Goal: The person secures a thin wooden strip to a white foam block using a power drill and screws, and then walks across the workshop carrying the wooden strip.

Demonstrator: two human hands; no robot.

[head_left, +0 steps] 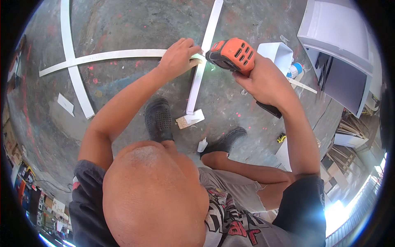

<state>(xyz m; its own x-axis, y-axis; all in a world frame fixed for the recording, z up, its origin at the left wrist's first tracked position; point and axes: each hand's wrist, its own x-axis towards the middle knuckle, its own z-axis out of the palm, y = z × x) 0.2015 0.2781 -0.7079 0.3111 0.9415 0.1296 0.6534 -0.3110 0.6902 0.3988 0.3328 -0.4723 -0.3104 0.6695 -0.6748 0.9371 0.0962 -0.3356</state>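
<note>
An orange and black power drill (238, 53) is gripped in my right hand (263, 80), its nose pointing left at a joint between white strips. My left hand (179, 57) pinches the right end of a long white crosswise strip (123, 53) at that joint. A second white strip (195, 90) runs front to back through the joint, passing just right of my left fingertips. A small light shines beside the drill's nose. The drill's tip is hidden against the joint, so I cannot tell whether it touches.
Another white strip (66, 33) crosses the long one at the left. Offcuts (190, 119), a small white bottle (202, 145) and a yellow tape measure (281, 138) lie near my feet. A white container (276, 55) and a white cabinet (329, 24) stand at the right.
</note>
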